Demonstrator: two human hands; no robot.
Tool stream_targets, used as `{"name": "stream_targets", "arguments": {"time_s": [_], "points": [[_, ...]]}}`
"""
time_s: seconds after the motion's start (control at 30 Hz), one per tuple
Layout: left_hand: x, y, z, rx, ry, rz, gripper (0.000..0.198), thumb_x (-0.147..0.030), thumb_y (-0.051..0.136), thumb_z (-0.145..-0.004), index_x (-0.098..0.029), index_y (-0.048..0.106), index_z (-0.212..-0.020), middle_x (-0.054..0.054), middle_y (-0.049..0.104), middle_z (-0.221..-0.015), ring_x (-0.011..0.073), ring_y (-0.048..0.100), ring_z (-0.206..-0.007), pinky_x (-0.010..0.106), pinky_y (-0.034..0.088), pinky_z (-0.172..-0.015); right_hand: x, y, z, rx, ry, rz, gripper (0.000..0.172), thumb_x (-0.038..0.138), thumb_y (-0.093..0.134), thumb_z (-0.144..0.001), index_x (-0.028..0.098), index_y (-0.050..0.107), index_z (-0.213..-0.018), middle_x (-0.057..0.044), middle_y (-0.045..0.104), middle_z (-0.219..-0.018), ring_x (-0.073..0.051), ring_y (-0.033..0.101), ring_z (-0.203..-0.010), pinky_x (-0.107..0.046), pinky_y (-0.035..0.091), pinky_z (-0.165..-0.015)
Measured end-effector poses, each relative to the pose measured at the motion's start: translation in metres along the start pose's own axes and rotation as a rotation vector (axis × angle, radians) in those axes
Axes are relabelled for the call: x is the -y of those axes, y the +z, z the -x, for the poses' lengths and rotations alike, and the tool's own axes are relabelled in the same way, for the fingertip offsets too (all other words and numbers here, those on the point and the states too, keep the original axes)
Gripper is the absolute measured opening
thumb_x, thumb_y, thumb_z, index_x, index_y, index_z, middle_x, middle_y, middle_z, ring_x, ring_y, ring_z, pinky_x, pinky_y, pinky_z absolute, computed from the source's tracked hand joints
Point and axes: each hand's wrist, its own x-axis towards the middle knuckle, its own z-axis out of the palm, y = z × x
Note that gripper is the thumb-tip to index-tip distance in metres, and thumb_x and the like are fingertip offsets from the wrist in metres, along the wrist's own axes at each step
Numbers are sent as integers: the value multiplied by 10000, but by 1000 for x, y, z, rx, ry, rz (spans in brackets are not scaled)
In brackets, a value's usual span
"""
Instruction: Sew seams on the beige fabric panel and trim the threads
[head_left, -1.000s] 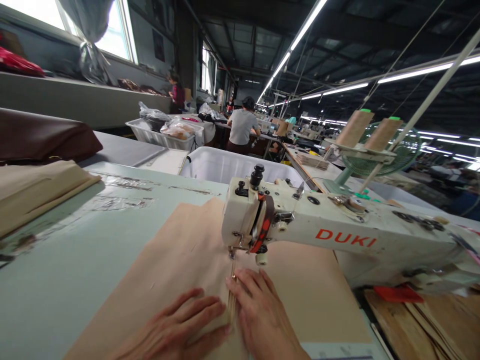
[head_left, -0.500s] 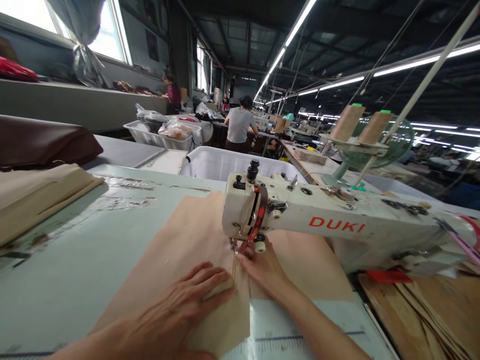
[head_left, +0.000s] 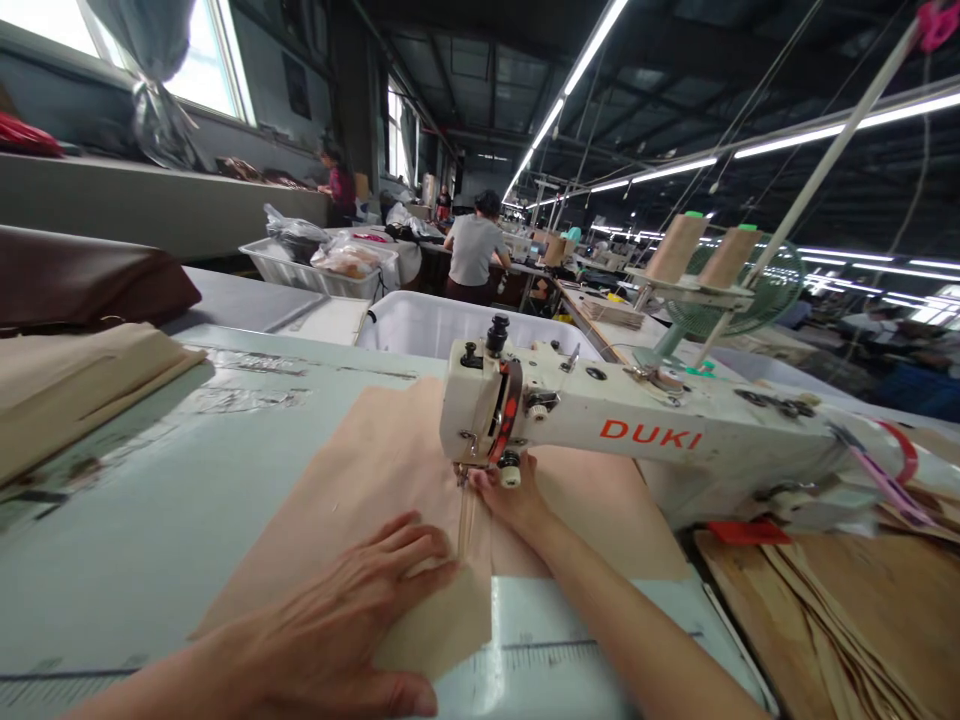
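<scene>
Fingers (head_left: 409,538) of the left hand (head_left: 352,605) are slightly apart, clamped on nothing, over the tan cloth (head_left: 367,470); the narrow strip (head_left: 466,525) on it lies just right of their tips. Feeding it well probably calls for light, flat pressure there, no tugging, and the strip square to the metal foot (head_left: 462,477) at its far end. The right hand (head_left: 517,505) reaches just beside that foot, so its fingertips need care; whether they pinch anything I cannot tell. Above is the sewing machine (head_left: 570,420); beneath the cloth, the pale counter (head_left: 150,490).
</scene>
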Motion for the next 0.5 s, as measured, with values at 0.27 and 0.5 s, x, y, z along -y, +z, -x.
{"name": "stream_targets", "arguments": {"time_s": [0.27, 0.5], "points": [[7, -8, -7, 29, 18, 22, 801, -593, 694, -821, -306, 379, -1500, 72, 486, -1456, 302, 465, -1340, 469, 189, -1225, -10, -21, 51, 9, -332, -205, 299, 83, 575, -891, 281, 674, -1093, 3, 652, -1130, -184, 533, -1102, -384, 370, -1055], [25, -13, -24, 47, 6, -43, 807, -662, 631, -830, -255, 411, -1491, 119, 492, -1451, 332, 474, -1324, 523, 210, -1208, -12, -16, 45, -41, -343, -157, 430, 26, 555, -851, 307, 671, -1155, -22, 647, -1138, -207, 530, -1128, -423, 393, -1057]]}}
